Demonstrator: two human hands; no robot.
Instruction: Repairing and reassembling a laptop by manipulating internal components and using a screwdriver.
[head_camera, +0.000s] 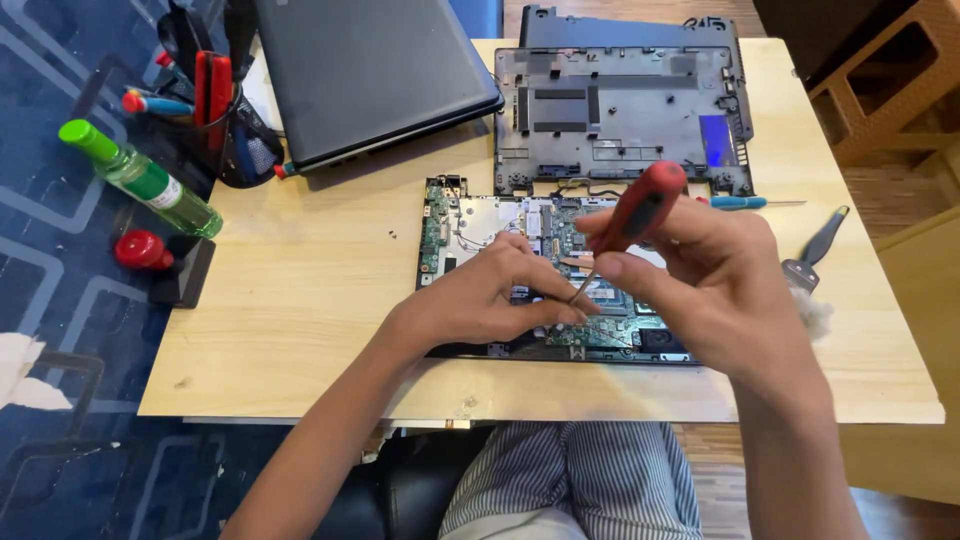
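An opened laptop base with its green circuit board (470, 225) exposed lies in the middle of the wooden table (300, 300). My right hand (710, 285) grips a screwdriver with a red and black handle (640, 205), its thin shaft angled down to the board. My left hand (490, 295) rests on the board, fingertips pinched around the screwdriver tip. Both hands hide much of the board's middle.
The removed dark bottom cover (620, 110) lies behind the board, a closed black laptop (370, 70) to its left. A blue-handled screwdriver (745, 203) and a small brush (815, 250) lie at right. A green bottle (145, 180) and a tool holder (225, 110) stand at left.
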